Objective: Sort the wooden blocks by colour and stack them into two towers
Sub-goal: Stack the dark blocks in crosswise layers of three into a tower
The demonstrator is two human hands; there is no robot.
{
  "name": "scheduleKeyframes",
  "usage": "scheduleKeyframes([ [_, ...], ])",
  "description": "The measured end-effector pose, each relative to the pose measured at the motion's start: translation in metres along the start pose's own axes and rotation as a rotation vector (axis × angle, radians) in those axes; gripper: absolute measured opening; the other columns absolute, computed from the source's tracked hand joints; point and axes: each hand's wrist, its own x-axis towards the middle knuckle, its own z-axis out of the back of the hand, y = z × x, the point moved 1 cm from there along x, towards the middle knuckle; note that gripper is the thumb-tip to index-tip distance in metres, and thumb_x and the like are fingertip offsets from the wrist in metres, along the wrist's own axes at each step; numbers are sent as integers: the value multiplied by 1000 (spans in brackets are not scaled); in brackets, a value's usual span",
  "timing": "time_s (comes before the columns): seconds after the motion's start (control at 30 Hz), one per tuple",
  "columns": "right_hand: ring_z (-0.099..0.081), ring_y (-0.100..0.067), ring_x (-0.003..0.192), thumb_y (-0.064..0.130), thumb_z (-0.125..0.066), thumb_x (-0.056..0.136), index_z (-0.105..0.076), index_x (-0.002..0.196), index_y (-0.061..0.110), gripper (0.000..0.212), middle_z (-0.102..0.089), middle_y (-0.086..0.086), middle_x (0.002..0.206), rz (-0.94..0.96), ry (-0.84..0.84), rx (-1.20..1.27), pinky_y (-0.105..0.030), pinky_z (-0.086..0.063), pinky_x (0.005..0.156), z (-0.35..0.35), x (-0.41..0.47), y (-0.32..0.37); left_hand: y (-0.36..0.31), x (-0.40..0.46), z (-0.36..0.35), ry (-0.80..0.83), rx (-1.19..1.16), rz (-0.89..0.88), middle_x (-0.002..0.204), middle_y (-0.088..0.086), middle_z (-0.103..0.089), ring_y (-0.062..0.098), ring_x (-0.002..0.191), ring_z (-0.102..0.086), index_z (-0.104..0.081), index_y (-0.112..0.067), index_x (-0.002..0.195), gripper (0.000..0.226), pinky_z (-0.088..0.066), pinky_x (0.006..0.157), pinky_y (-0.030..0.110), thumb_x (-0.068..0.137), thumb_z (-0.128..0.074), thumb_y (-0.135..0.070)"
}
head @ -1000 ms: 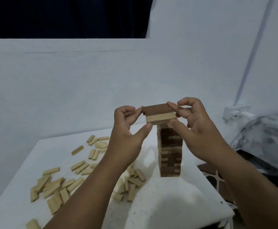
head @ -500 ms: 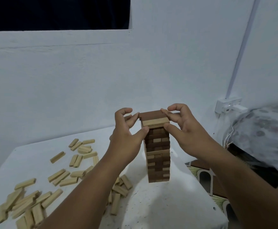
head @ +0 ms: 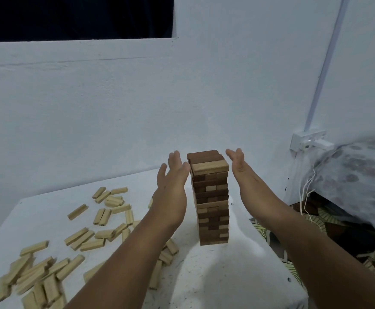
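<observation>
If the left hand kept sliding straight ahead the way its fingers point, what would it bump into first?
Probably nothing on the table: the left hand points up and away beside the tower, so the white wall comes first, though depth is unclear.

A tall tower of stacked wooden blocks (head: 211, 197) stands between the left hand (head: 171, 181) and right hand (head: 241, 172); loose pale wooden blocks (head: 75, 237) lie scattered left of both, on the white table (head: 215, 275).

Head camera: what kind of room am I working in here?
Probably a bedroom or other room in a home, not a workshop. A patterned fabric bundle, maybe bedding, lies at right, a wall socket sits beside it, and the tower stands on a small white table against a plain painted wall.
</observation>
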Motion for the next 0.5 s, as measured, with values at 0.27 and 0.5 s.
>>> scheduleKeyframes([
  [0.27, 1, -14, 152, 103, 6, 50, -18, 144, 62, 106, -2, 30, 160, -60, -22, -57, -55, -2, 122, -11, 5, -4, 2, 4, -16, -13, -111, 254, 161, -13, -24, 24, 150, -16, -18, -50, 152, 114, -9, 118, 55, 50, 1, -99],
  [0.5, 0, -13, 152, 99, 8, 55, -18, 148, 56, 106, 0, 28, 161, -51, -34, -82, -53, -3, 122, -9, 2, 0, -13, -5, -20, 44, -213, 214, 119, -21, -45, 1, 114, -39, -42, -50, 126, 57, -22, 102, 28, 92, 0, -66],
])
